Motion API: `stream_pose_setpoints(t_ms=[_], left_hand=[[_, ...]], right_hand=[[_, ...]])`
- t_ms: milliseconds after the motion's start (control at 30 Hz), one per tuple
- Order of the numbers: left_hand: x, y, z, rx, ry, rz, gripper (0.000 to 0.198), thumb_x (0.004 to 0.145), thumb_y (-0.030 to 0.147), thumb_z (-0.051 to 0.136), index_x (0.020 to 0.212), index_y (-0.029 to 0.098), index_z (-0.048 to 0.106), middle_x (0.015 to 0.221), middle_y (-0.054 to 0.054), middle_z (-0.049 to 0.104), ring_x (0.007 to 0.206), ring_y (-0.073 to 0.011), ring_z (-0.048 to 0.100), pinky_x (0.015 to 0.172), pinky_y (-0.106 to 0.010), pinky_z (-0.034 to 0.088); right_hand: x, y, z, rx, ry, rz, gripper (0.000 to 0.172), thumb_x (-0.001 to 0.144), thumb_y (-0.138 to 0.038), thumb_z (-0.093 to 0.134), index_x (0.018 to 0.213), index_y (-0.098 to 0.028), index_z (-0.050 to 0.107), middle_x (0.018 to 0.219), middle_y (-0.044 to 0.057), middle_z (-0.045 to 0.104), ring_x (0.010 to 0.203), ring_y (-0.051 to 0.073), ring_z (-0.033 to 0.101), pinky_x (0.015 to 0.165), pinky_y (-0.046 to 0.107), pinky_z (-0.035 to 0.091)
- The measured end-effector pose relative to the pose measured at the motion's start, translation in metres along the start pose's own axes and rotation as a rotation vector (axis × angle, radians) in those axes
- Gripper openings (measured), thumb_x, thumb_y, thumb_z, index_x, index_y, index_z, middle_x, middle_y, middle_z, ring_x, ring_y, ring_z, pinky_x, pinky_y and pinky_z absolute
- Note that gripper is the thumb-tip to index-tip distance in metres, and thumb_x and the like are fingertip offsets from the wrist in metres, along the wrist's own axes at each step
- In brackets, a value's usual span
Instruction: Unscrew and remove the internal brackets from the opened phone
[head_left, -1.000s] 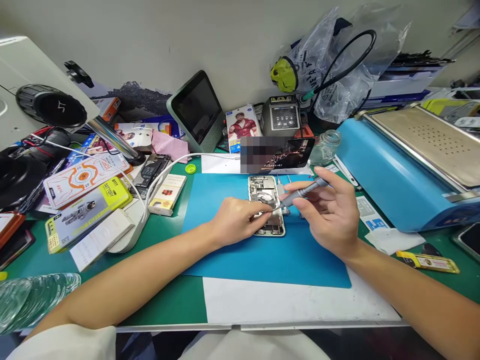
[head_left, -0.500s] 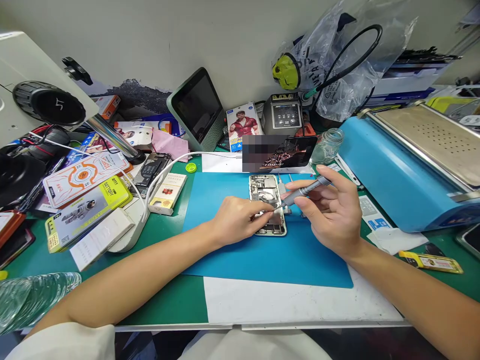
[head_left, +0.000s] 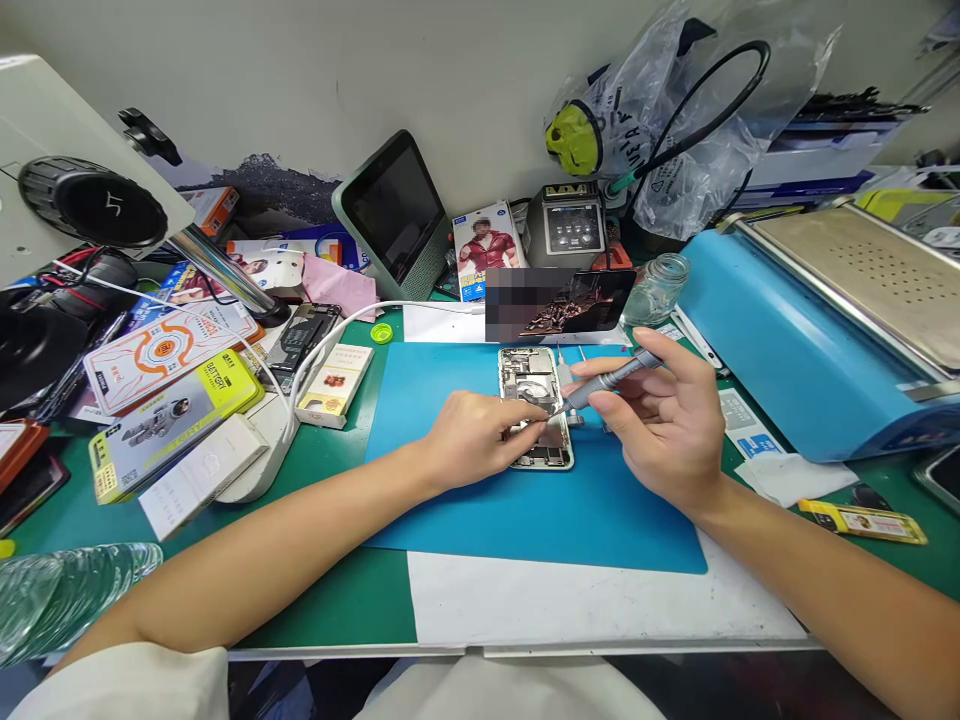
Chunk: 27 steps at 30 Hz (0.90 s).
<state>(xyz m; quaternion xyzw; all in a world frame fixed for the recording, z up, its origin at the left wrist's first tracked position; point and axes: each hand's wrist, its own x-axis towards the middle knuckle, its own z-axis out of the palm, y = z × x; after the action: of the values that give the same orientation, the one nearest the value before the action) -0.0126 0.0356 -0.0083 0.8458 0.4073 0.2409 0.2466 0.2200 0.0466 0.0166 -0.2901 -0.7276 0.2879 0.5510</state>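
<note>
An opened phone [head_left: 536, 365] with its inner parts showing lies on the blue mat [head_left: 450, 515]. My right hand [head_left: 667, 420] grips a grey precision screwdriver [head_left: 611, 382], tilted so that its tip points down-left at the middle of the phone. My left hand [head_left: 480, 435] reaches over the phone from the left, thumb and forefinger pinched close to the screwdriver tip. Whatever sits between those left fingertips is too small to make out. Just right of the phone, small loose parts lie partly hidden behind my right fingers.
Behind the mat a propped phone [head_left: 577, 303] stands before a glass jar [head_left: 658, 288]. A large blue machine [head_left: 795, 350] fills the right side. At left are a yellow battery box [head_left: 176, 425], a cigarette-style carton [head_left: 335, 385], a white cable and a microscope stand [head_left: 225, 270].
Both hands and the screwdriver hold nearly the same pose over the phone. The camera view has shifted very slightly.
</note>
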Motion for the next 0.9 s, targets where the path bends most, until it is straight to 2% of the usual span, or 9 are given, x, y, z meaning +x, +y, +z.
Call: stream_pose_setpoints(t_ms=[400,900], left_hand=[[-0.0001,0.0006,-0.0007,-0.004,-0.002,0.000,0.025,0.108,0.040,0.069,0.119,0.017,0.072,0.108,-0.004,0.074,0.089,-0.0160,0.073,0.082,-0.034,0.065],[-0.0005,-0.0007,-0.0002,-0.003,0.008,0.001,0.025,0.109,0.041,0.069,0.117,0.017,0.072,0.105,-0.004,0.074,0.086,-0.0152,0.072,0.080,-0.034,0.065]], right_hand=[[-0.0017,0.0000,-0.0019,-0.036,-0.001,0.013,0.060,0.103,-0.017,0.075,0.156,-0.039,0.054,0.120,0.003,0.086,0.095,0.023,0.087,0.069,0.034,0.075],[0.0012,0.0002,-0.0027,-0.022,-0.002,0.003,0.061,0.101,-0.015,0.077,0.153,-0.040,0.056,0.120,0.001,0.087,0.099,0.023,0.087,0.064,0.030,0.072]])
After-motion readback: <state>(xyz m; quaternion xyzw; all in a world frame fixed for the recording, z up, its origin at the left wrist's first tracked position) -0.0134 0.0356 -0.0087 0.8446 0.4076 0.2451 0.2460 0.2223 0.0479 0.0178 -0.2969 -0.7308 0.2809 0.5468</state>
